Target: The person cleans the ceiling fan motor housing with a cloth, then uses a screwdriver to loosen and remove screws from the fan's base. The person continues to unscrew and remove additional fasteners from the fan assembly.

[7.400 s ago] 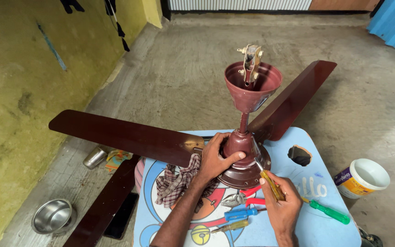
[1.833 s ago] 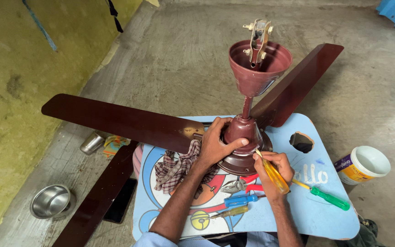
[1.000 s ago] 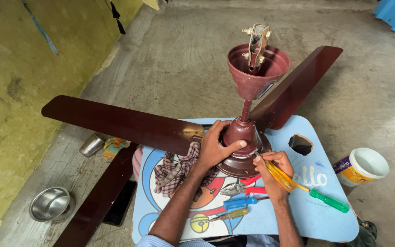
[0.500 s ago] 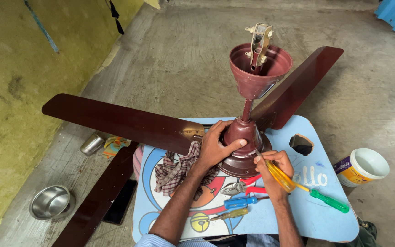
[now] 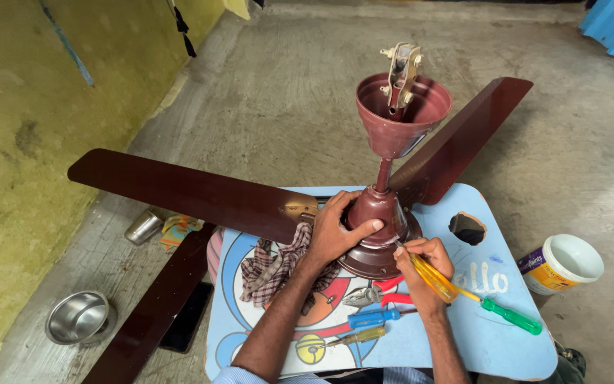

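A maroon ceiling fan stands upright on a light blue plastic table [image 5: 513,345]. My left hand [image 5: 339,229] grips the fan's motor housing [image 5: 378,235] from the left. My right hand [image 5: 424,262] holds a yellow-handled screwdriver [image 5: 431,277], its tip set against the right side of the housing. The fan's down rod rises to a maroon cup-shaped canopy [image 5: 401,114] with a cream bracket on top. One long blade [image 5: 186,192] reaches left, another blade [image 5: 463,139] reaches back right.
On the table lie a checked cloth [image 5: 271,267], red-handled pliers [image 5: 374,291], a blue screwdriver [image 5: 374,316], a small yellow screwdriver [image 5: 353,336] and a green-handled screwdriver [image 5: 509,316]. A white paint tub [image 5: 563,263] stands on the floor right. A steel bowl [image 5: 78,316] and a steel cup [image 5: 142,226] sit left.
My right hand has shifted slightly along the housing with the yellow screwdriver. My left hand has kept its grip on the motor housing. The fan has barely moved.
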